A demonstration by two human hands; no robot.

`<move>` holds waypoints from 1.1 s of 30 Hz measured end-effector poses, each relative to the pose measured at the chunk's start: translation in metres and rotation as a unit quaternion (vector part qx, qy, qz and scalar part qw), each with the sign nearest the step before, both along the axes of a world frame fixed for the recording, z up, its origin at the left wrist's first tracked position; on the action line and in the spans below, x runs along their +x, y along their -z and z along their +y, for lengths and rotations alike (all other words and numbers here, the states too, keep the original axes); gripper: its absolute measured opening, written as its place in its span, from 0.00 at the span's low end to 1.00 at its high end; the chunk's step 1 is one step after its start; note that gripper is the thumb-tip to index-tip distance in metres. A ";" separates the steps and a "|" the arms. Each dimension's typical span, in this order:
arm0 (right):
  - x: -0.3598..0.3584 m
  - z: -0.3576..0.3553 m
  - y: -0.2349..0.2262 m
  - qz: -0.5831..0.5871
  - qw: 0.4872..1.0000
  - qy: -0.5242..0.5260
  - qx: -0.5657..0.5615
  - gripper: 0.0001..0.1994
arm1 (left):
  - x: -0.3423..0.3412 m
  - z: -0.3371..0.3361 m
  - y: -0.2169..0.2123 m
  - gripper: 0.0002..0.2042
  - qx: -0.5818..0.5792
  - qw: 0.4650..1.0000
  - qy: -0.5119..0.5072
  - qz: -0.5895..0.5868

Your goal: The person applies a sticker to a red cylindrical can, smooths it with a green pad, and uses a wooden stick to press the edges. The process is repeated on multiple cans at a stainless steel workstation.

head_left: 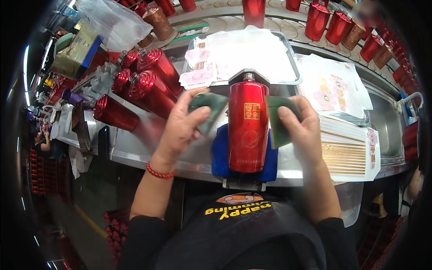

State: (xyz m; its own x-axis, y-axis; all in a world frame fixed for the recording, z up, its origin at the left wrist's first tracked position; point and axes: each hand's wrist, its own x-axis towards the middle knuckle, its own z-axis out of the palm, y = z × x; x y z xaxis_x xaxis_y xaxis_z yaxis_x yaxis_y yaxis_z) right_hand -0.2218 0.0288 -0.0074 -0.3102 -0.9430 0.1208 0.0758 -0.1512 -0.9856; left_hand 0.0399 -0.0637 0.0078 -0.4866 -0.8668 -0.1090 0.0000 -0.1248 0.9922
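Note:
A glossy red bottle (248, 139) with gold print lies in front of me on a blue cloth (221, 155), its neck pointing away against a dark bracket (265, 78). My left hand (180, 119) pinches a flat green scraper (218, 110) between thumb and fingers, tilted and a little apart from the bottle's left side. Another green scraper (280, 130) is gripped in my right hand (303, 123), its straight edge right along the bottle's right side; I cannot tell if it touches.
Behind the bottle sits a metal tray (294, 67) with white decal sheets (249, 51). More printed sheets (335, 83) and a gold-striped sheet (344, 155) lie right, near a sink (382, 135). Several red bottles (153, 90) crowd the left. A conveyor (216, 15) carrying bottles curves behind.

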 end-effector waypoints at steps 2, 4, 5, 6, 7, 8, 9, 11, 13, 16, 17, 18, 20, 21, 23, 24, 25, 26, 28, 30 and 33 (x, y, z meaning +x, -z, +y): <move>0.023 -0.004 0.003 0.029 0.998 -0.003 -0.052 0.09 | -0.038 0.034 -0.019 0.14 -0.026 0.999 0.004 0.031; 0.027 -0.001 0.003 0.143 0.989 0.022 -0.035 0.11 | -0.058 0.043 0.012 0.13 -0.261 0.963 -0.062 -0.027; 0.026 0.001 0.013 0.127 0.991 0.028 -0.030 0.11 | -0.055 0.048 0.018 0.12 -0.273 0.956 -0.087 -0.058; 0.024 0.003 0.023 0.111 0.993 0.037 -0.025 0.12 | -0.050 0.051 0.029 0.12 -0.191 0.976 -0.104 0.014; 0.021 0.007 0.037 0.047 0.998 0.032 -0.037 0.12 | -0.044 0.054 0.040 0.12 -0.106 0.983 -0.121 0.086; 0.017 0.011 0.043 -0.002 0.999 0.044 -0.030 0.13 | -0.039 0.058 0.047 0.13 -0.020 0.978 -0.137 0.157; 0.007 0.019 0.046 -0.019 0.999 0.046 -0.002 0.13 | -0.038 0.064 0.033 0.10 0.012 0.975 -0.163 0.152; 0.006 0.031 0.039 -0.072 0.996 0.046 0.007 0.13 | -0.020 0.066 0.028 0.09 -0.001 0.987 -0.120 0.105; 0.030 0.036 0.028 0.021 0.999 0.028 -0.039 0.12 | -0.043 0.089 0.006 0.08 -0.021 0.992 -0.115 0.053; 0.042 0.045 0.026 0.125 0.990 0.035 -0.062 0.10 | -0.033 0.091 0.028 0.09 -0.147 0.982 -0.109 -0.040; 0.035 0.052 0.035 0.092 0.994 0.041 -0.038 0.10 | -0.024 0.092 0.038 0.09 -0.124 0.984 -0.125 0.005; 0.029 0.056 0.036 0.061 0.997 0.050 -0.012 0.10 | -0.023 0.091 0.036 0.09 -0.099 0.984 -0.138 0.051; 0.024 0.057 0.033 0.023 0.998 0.057 -0.012 0.11 | -0.027 0.094 0.028 0.10 -0.080 0.982 -0.146 0.093; 0.032 0.054 0.025 0.043 0.997 0.048 -0.040 0.11 | -0.041 0.099 0.020 0.10 -0.124 0.978 -0.142 0.084; 0.050 0.049 0.015 0.099 0.992 0.030 -0.069 0.12 | -0.056 0.099 0.033 0.10 -0.240 0.962 -0.133 -0.001; 0.047 0.047 0.023 0.179 0.980 0.053 -0.073 0.11 | -0.048 0.097 0.039 0.11 -0.217 0.966 -0.140 -0.004; 0.038 0.048 0.030 0.132 0.989 0.049 -0.041 0.12 | -0.034 0.093 0.040 0.11 -0.205 0.967 -0.149 -0.005; 0.029 0.054 0.036 0.085 0.995 0.043 -0.008 0.12 | -0.026 0.089 0.041 0.11 -0.192 0.969 -0.158 -0.007; 0.024 0.049 0.029 0.009 0.999 0.045 -0.015 0.14 | -0.034 0.088 0.031 0.11 -0.109 0.976 -0.165 0.093; 0.038 0.035 0.010 0.065 0.996 0.018 -0.065 0.14 | -0.054 0.087 0.022 0.11 -0.152 0.975 -0.144 0.076; 0.033 0.026 0.011 0.138 0.989 0.033 -0.046 0.14 | -0.043 0.074 0.033 0.11 -0.152 0.978 -0.139 0.035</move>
State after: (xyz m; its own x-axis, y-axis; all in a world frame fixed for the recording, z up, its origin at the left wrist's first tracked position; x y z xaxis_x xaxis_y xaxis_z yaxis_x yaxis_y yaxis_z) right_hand -0.1892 0.0544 -0.0179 -0.3139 -0.9027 0.2943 -0.2078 -0.2371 -0.9490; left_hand -0.0035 0.0103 -0.0247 -0.2242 -0.9540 0.1990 0.0606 0.1901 0.9799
